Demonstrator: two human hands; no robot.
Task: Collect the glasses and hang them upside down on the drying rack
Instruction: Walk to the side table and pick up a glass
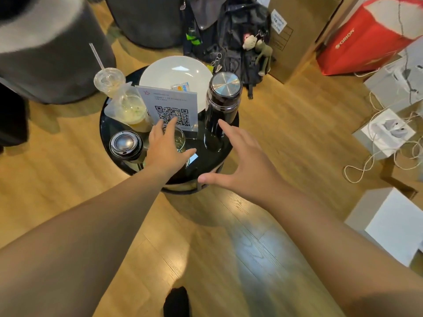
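Round black side table (pixel 219 156), wood floor; clear drinking glass (pixel 179 139) near its front edge, before the QR-code sign (pixel 170 108). Left hand (pixel 167 149) spread over the glass, fingers loose, not clasping; right hand (pixel 240 165) open, empty, beside the black flask (pixel 220 106).

Both my bare forearms reach forward and away from me. My left hand (pixel 166 147) is farther out, palm down, fingers spread and open. My right hand (pixel 238 165) hovers nearer, to the right, open, thumb stretched leftward.
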